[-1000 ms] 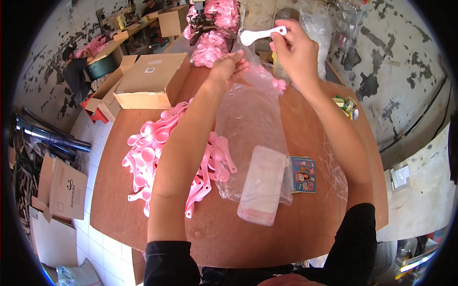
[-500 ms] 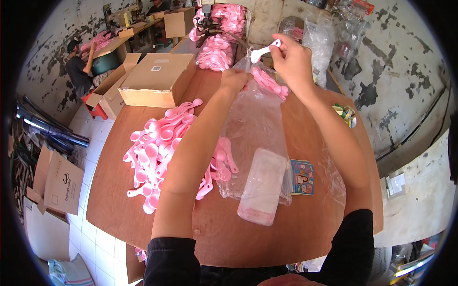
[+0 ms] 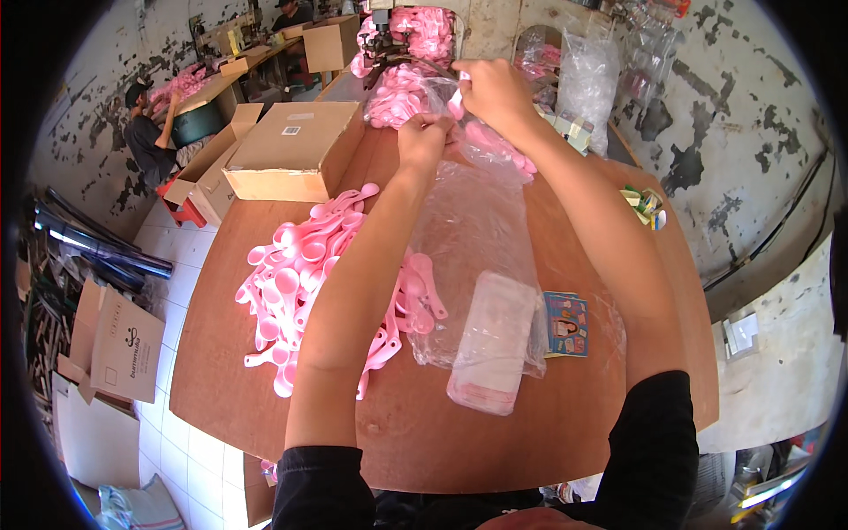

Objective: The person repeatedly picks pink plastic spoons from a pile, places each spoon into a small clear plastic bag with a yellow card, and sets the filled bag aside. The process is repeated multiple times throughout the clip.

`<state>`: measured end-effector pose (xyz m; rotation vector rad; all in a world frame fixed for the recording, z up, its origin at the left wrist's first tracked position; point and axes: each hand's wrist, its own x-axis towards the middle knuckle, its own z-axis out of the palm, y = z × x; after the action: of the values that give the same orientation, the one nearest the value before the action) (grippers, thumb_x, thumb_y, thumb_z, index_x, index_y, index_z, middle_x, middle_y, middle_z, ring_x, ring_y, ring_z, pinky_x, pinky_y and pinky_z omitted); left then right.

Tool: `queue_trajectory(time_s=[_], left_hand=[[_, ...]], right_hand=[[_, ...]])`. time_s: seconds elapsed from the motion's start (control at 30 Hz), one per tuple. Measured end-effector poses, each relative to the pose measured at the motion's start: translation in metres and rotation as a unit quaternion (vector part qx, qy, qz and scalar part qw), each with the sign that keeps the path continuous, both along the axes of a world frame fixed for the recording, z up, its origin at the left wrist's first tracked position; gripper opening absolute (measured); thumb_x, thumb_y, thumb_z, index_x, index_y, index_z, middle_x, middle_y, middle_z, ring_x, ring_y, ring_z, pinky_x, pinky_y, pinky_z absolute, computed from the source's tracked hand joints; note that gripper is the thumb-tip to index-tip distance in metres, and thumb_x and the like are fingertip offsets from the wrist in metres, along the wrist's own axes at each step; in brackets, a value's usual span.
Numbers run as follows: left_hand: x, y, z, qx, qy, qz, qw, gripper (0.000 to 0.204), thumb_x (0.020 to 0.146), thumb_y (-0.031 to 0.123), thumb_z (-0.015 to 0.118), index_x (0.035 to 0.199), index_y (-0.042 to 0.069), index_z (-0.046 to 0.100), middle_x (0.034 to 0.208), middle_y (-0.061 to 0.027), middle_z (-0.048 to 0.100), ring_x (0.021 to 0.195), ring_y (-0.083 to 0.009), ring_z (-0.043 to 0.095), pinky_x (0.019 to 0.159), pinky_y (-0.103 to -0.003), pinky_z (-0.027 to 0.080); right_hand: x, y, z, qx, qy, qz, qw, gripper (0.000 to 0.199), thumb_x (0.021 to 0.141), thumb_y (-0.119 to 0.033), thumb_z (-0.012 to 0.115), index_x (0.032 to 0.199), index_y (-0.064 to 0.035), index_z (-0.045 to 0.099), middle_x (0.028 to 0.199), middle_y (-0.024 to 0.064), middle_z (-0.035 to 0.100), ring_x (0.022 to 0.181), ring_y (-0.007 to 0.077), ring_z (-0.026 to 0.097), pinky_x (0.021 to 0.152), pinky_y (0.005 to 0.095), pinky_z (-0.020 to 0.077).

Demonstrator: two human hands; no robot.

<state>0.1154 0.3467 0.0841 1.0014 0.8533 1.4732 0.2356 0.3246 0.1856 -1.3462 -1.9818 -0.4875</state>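
My right hand [image 3: 495, 93] is closed on the handle of a pink measuring spoon [image 3: 456, 104], which hangs bowl down just right of my left fingertips. My left hand [image 3: 426, 140] pinches thin clear film of a plastic bag [image 3: 439, 87] at the table's far side. More pink spoons [image 3: 499, 146] lie inside clear plastic beneath my right wrist. Left of my left forearm spreads a heap of loose pink spoons [image 3: 287, 283]. Clear plastic sheets [image 3: 468, 216] lie between my arms, with a flat stack of whitish bags [image 3: 495, 344] on them.
A closed cardboard box [image 3: 296, 150] stands at the table's far left. Colourful printed cards [image 3: 566, 325] lie right of the bags, small wrapped pieces [image 3: 645, 208] near the right edge. A filled bag of pink spoons [image 3: 397, 95] sits beneath a machine [image 3: 382, 40]. Another person [image 3: 146, 132] sits far left.
My right hand has moved left and lowered the spoon beside my left hand, at the plastic. My left hand has shifted slightly and still pinches the film.
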Motion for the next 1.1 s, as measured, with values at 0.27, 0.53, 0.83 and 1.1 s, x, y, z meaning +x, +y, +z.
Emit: queue_trajectory(time_s=[0.27,0.53,0.83,1.1], left_hand=[[-0.008,0.037,0.038,-0.041,-0.075,-0.073,0.994,0.016,0.091,0.014,0.066,0.103,0.005,0.061,0.103,-0.0063,0.061,0.093,-0.0213,0.059,0.08,-0.04,0.055],[-0.008,0.044,0.066,-0.006,-0.09,-0.096,0.991,0.021,0.093,0.014,0.063,0.11,0.004,0.057,0.106,-0.007,0.056,0.101,-0.0243,0.054,0.087,-0.047,0.057],[-0.04,0.06,0.043,-0.055,-0.208,-0.034,0.976,0.029,0.098,0.014,0.053,0.124,0.001,0.05,0.111,-0.0135,0.053,0.1,-0.0292,0.058,0.087,-0.052,0.058],[-0.003,0.041,0.054,0.022,-0.154,-0.053,0.986,0.038,0.101,0.029,0.05,0.125,0.0,0.048,0.119,-0.0172,0.055,0.115,-0.032,0.058,0.094,-0.052,0.052]], right_hand=[[0.011,0.009,-0.001,0.053,-0.102,-0.065,0.991,0.053,0.081,-0.025,0.068,0.131,-0.0118,0.059,0.109,0.0235,0.069,0.103,0.0385,0.066,0.089,0.0496,0.051],[0.067,0.042,0.036,-0.286,0.195,-0.024,0.938,0.056,0.082,-0.026,0.062,0.13,0.0021,0.054,0.112,0.0177,0.069,0.099,0.0276,0.069,0.088,0.0374,0.0549],[0.109,0.04,-0.069,-0.431,0.112,0.203,0.872,0.077,0.08,-0.034,0.077,0.143,-0.0035,0.047,0.141,0.0195,0.05,0.133,0.0286,0.045,0.11,0.0418,0.0374],[0.097,0.083,-0.125,-0.02,0.373,0.119,0.92,0.026,0.087,-0.023,0.065,0.098,-0.0003,0.071,0.076,0.0215,0.069,0.071,0.032,0.069,0.072,0.0432,0.0532]])
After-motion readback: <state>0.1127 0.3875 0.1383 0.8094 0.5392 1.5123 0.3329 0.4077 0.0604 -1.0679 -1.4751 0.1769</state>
